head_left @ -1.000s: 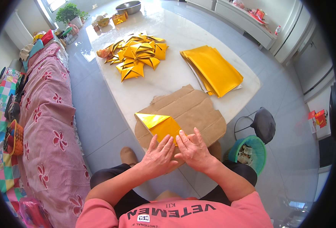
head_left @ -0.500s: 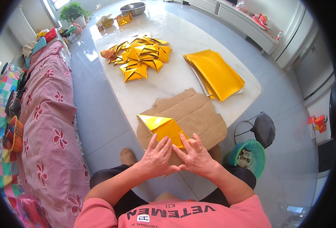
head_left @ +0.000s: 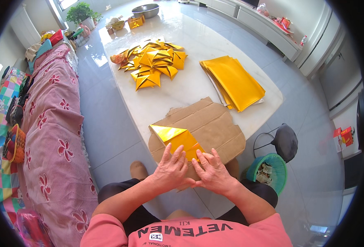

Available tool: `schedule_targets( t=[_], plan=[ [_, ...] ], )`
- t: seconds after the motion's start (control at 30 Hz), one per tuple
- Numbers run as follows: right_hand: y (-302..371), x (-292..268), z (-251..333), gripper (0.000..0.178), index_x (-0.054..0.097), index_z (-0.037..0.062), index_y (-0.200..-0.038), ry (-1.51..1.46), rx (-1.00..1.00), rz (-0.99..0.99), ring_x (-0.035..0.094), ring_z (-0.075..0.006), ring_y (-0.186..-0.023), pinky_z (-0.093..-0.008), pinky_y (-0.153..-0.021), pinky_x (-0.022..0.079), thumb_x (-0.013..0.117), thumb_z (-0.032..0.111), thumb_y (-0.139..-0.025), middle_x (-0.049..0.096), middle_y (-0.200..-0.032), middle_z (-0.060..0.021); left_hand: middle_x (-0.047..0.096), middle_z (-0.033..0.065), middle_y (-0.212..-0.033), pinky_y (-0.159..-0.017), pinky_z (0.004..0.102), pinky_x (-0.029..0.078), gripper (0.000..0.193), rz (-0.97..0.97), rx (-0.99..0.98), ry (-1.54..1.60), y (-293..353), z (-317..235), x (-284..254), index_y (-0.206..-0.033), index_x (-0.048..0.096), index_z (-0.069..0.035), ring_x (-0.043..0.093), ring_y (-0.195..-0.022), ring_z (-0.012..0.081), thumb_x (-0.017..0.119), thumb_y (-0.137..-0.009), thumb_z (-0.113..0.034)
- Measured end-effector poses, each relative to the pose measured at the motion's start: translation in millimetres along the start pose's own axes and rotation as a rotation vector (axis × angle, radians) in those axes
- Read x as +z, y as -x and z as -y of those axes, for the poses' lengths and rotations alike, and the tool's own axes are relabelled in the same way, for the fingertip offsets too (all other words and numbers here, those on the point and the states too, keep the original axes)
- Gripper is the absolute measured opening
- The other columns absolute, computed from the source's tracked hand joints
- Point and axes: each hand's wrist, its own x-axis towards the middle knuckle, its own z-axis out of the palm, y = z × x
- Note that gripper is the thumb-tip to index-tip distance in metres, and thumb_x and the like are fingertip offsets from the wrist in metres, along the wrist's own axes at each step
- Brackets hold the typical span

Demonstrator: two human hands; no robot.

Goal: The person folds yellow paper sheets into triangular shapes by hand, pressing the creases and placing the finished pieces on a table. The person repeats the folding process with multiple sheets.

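A sheet of shiny gold paper (head_left: 175,138), partly folded with a pointed left corner, lies on a piece of brown cardboard (head_left: 215,123) at the table's near end. My left hand (head_left: 171,166) rests on the paper's near edge, its fingers stretched out and slightly spread. Beside it, my right hand (head_left: 211,169) has its fingertips at the near right corner of the paper, fingers apart. The thumbs nearly meet below the sheet. Part of the paper's near edge is hidden under the fingers.
On the white marble table (head_left: 182,92) lie a pile of folded gold paper pieces (head_left: 153,61) and a stack of gold sheets (head_left: 233,82). A metal basin (head_left: 145,10) stands at the far end. Right of my knees are a green wastebasket (head_left: 278,173) and a dark stool (head_left: 285,142).
My right hand has shifted slightly, its fingers coming closer together at the paper's corner. The left hand stays nearly where it was, and the paper keeps its place.
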Motion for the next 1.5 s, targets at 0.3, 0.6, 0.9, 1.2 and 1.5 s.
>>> schedule_targets(
  t=[0.3,0.6,0.9,1.2,1.5],
  plan=[
    [23,-18,-10,0.082,0.06,-0.0034,-0.131,-0.002,0.049,0.056,0.038,-0.0384,-0.14,-0.0586,-0.117,0.027,0.08,0.052,-0.073,0.044,-0.147,-0.0281,0.066,0.028,-0.111,-0.116,0.0681,0.02,0.079,-0.003,-0.006,0.006,-4,-10,4,-0.117,0.07,0.0,0.049,-0.132,0.0455,0.068,-0.075,-0.067],
    [51,-32,-27,0.085,0.058,-0.0068,-0.13,0.088,0.088,0.135,0.034,-0.0455,-0.142,-0.0612,-0.116,0.029,0.062,0.064,-0.084,0.039,-0.149,-0.0314,0.068,0.0274,-0.106,-0.117,0.069,0.017,0.08,0.031,-0.017,-0.021,-7,-13,0,-0.118,0.07,0.001,0.047,-0.133,0.0473,0.069,-0.075,-0.067],
    [25,-16,-14,0.086,0.054,-0.0063,-0.137,-0.04,0.02,0.038,0.031,-0.0363,-0.149,-0.0576,-0.121,0.021,0.068,0.058,-0.081,0.042,-0.154,-0.0224,0.063,0.0365,-0.113,-0.113,0.0723,0.023,0.078,0.017,-0.026,0.075,-4,-12,9,-0.119,0.068,0.002,0.049,-0.129,0.0512,0.076,-0.07,-0.059],
    [10,-5,-10,0.084,0.057,-0.0075,-0.133,0.013,-0.036,0.073,0.037,-0.0354,-0.146,-0.0579,-0.123,0.015,0.053,0.064,-0.089,0.054,-0.144,-0.0212,0.065,0.0357,-0.116,-0.114,0.0682,0.025,0.083,0.042,-0.043,-0.074,6,-5,3,-0.108,0.067,0.018,0.053,-0.128,0.0484,0.068,-0.077,-0.059],
    [1,-4,-14,0.068,0.065,-0.007,-0.115,-0.018,-0.095,-0.075,0.054,-0.0371,-0.132,-0.0561,-0.116,0.034,0.054,0.057,-0.095,0.065,-0.125,-0.0228,0.069,0.0213,-0.1,-0.106,0.0554,0.044,0.055,-0.248,-0.131,-0.009,8,19,-24,-0.092,0.067,0.008,0.066,-0.107,0.0354,0.068,-0.09,-0.047]
  ],
)
